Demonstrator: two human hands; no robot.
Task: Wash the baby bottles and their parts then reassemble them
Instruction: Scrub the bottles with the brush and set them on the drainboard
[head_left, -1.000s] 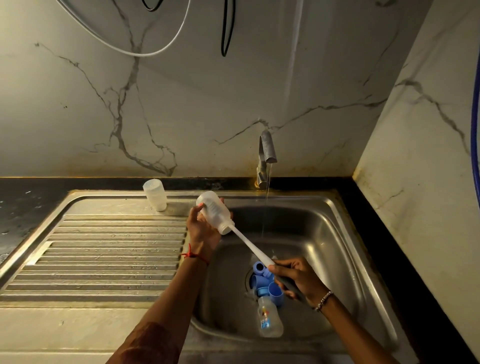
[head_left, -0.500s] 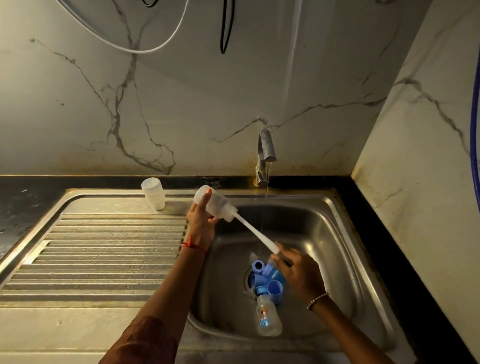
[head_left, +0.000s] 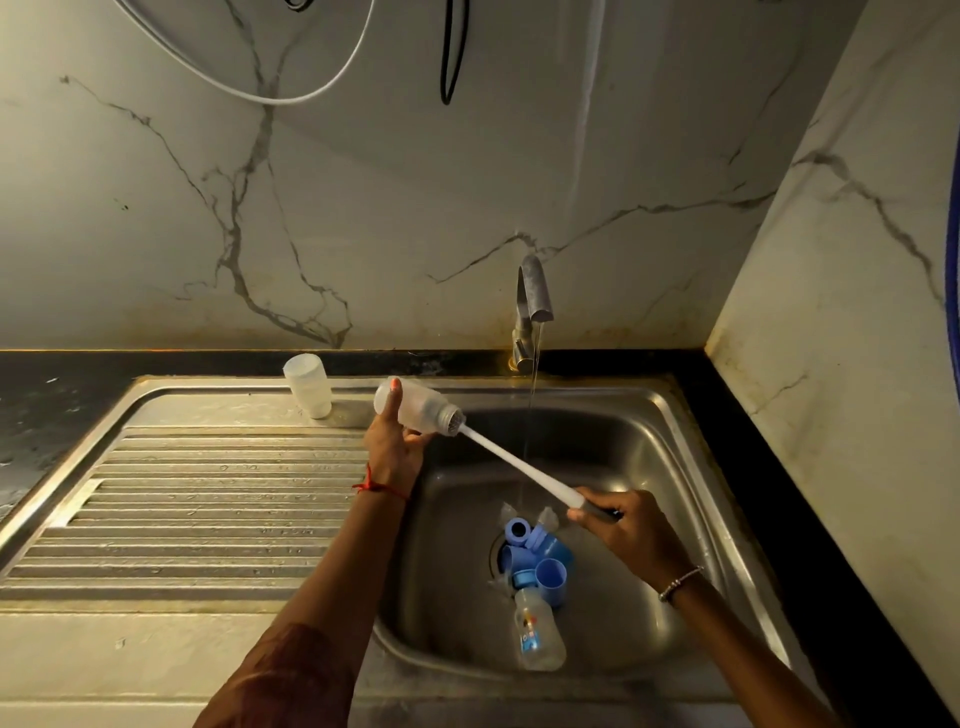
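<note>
My left hand (head_left: 393, 447) grips a clear baby bottle (head_left: 420, 405) on its side above the sink's left rim, its mouth facing right. My right hand (head_left: 626, 525) holds the handle of a white bottle brush (head_left: 519, 465), whose bristle head sits at the bottle's mouth. Several blue caps and rings (head_left: 537, 558) lie around the drain. A second clear bottle (head_left: 537, 631) lies in the basin in front of them. Another clear bottle (head_left: 308, 384) stands upside down at the back of the drainboard.
The steel sink basin (head_left: 670, 467) sits right of a ribbed drainboard (head_left: 208, 509). The tap (head_left: 532, 301) runs a thin stream into the basin. Marble walls close in behind and at the right. Black countertop (head_left: 62, 384) borders the sink.
My right hand has drawn the brush out to the right, so the bristles now sit at the bottle's mouth. My left hand has levelled the bottle and held it in place.
</note>
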